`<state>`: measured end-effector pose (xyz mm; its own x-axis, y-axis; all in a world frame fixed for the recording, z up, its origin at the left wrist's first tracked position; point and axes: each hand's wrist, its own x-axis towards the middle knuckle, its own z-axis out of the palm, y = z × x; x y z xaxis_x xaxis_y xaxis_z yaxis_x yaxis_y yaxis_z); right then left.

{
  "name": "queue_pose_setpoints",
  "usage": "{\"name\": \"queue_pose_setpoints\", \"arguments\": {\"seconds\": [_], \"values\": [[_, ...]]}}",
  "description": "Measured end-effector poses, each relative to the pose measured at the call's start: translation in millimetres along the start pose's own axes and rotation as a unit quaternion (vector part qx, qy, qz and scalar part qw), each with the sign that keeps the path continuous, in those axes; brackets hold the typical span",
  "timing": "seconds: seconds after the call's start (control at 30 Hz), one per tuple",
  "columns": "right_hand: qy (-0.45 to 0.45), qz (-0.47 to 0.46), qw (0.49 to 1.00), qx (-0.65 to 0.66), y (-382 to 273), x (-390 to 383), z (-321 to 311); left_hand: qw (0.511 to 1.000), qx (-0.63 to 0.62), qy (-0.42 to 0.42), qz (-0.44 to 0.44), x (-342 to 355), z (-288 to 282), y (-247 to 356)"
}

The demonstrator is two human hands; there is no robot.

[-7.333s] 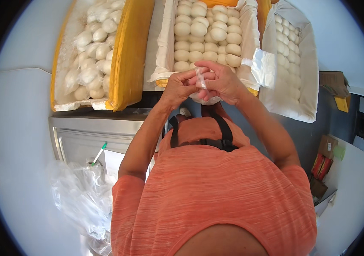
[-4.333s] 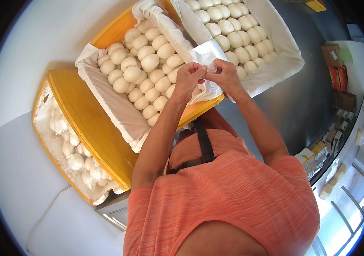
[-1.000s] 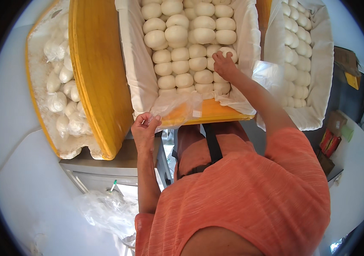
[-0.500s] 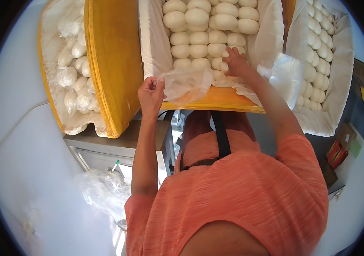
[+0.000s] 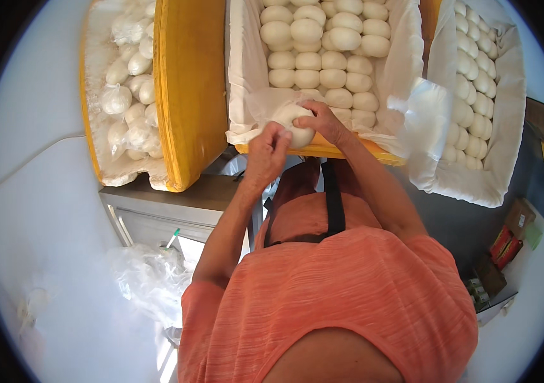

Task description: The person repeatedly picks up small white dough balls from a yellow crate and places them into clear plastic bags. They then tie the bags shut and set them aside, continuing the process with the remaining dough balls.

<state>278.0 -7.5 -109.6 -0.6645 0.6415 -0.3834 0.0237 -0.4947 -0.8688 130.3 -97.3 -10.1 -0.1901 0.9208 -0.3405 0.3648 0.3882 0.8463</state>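
Over the front edge of the middle yellow box (image 5: 323,149) my two hands come together. My left hand (image 5: 268,154) is closed on the rim of a thin clear plastic bag (image 5: 254,105). With my right hand (image 5: 324,122) I grip white steamed buns (image 5: 294,121) at the bag's mouth, thumb and fingers pressed on their side. How many buns are in this grip is hard to tell, since fingers and film partly cover them. Rows of similar buns (image 5: 332,60) fill the cloth-lined box behind my hands.
To the left stands another yellow box (image 5: 186,96) beside bagged buns (image 5: 133,96). A second cloth-lined box of buns (image 5: 476,83) is on the right, with a stack of clear bags (image 5: 428,121) at its near corner. A metal cabinet (image 5: 157,223) stands lower left.
My right hand has lifted away from the bun rows with buns and moved left toward the bag. My left hand has moved right, bringing the bag to meet it.
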Motion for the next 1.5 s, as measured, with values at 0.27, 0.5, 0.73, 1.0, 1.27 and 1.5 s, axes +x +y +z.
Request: {"name": "queue_pose_setpoints", "arguments": {"seconds": [0.27, 0.5, 0.73, 1.0, 1.27, 1.5], "values": [[0.072, 0.024, 0.873, -0.482, -5.6, -13.9, -18.3, 0.990, -0.137, 0.003, 0.021, -9.7, 23.2, -15.3], [-0.101, -0.160, 0.407, -0.893, -76.5, -82.4, -29.6, 0.957, -0.288, 0.003, -0.039, 18.8, -24.2, -4.1], [-0.068, -0.409, 0.473, -0.777, -155.8, -91.6, -5.4, 0.924, -0.375, -0.066, 0.036, 3.6, -60.9, 36.5], [0.103, -0.159, 0.965, -0.184, -186.5, -99.1, 42.0, 0.926, -0.300, -0.118, 0.195, -7.8, -58.4, 85.7], [0.022, -0.064, 0.997, 0.023, -190.3, -113.0, 65.2, 0.917, -0.322, -0.180, 0.150, -7.7, -31.6, 84.8], [0.155, -0.059, 0.986, 0.024, -148.4, -139.8, 7.2, 0.836, -0.530, -0.140, 0.032, -12.1, -54.7, 45.1]]}}
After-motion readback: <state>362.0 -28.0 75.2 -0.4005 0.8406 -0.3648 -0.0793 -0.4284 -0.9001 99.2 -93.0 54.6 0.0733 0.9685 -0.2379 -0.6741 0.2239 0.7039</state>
